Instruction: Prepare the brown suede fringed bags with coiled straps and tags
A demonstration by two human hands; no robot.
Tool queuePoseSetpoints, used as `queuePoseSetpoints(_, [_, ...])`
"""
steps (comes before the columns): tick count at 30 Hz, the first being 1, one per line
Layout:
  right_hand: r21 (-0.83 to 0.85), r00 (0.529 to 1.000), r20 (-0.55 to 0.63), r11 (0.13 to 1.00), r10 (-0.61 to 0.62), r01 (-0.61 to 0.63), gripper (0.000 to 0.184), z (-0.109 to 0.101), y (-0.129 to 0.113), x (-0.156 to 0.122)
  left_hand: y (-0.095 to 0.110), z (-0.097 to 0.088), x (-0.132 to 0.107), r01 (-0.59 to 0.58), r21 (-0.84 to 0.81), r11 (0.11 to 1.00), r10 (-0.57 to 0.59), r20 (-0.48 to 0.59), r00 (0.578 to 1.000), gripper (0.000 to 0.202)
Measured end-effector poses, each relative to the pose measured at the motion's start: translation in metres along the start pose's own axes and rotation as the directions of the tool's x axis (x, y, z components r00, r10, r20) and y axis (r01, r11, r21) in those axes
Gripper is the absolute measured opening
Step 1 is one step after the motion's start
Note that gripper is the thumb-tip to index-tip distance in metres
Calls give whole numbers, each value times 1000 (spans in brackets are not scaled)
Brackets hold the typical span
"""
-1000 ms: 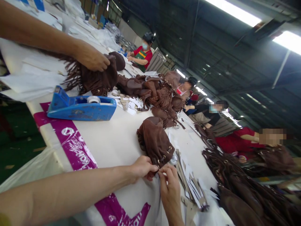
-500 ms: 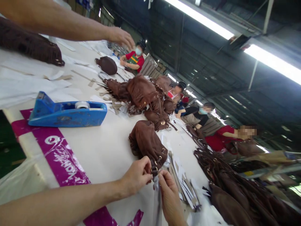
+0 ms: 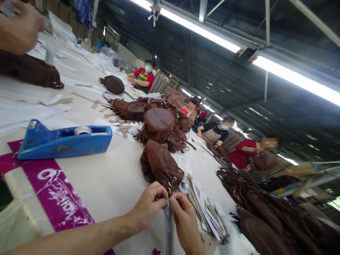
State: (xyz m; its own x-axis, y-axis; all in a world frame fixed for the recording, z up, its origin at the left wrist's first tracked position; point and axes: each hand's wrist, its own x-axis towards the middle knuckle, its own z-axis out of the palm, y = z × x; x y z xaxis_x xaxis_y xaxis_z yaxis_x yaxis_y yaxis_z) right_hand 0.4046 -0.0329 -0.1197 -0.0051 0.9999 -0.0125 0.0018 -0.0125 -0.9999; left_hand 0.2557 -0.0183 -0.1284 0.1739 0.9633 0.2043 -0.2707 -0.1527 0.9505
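Left hand and right hand pinched on translucent strip, tips close together.
Strip trails to 6 o'clock; brown bag at 12, just beyond fingertips; paper strips at 3; blue tape dispenser at 10; bag pile farther, 12.

Single view from the wearer's head, facing forward and down across a white table, rolled so the table slants down toward the right, left hand and right hand close at lower centre, co-workers farther off, ceiling light high at right
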Motion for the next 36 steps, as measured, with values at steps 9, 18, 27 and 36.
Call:
queuePoseSetpoints(9, [-74, 984, 172, 995, -51, 64, 22, -18, -5, 6, 0, -2, 1, -3, 123, 992, -4, 57, 998, 4])
queuePoseSetpoints(18, [-512, 918, 112, 770, -381, 382, 27, 2, 8, 20, -5, -1, 5, -64, 184, 981, 61, 21, 998, 5])
queuePoseSetpoints(27, [-644, 861, 114, 623, -496, 444, 24, 11, 1, 33, -13, -5, 21, -84, 43, 995, 91, -175, 980, 16])
queuePoseSetpoints(36, [-659, 856, 109, 609, -505, 443, 24, 10, 0, 32, -4, -23, 32, -45, -53, 998, 46, 21, 999, 40])
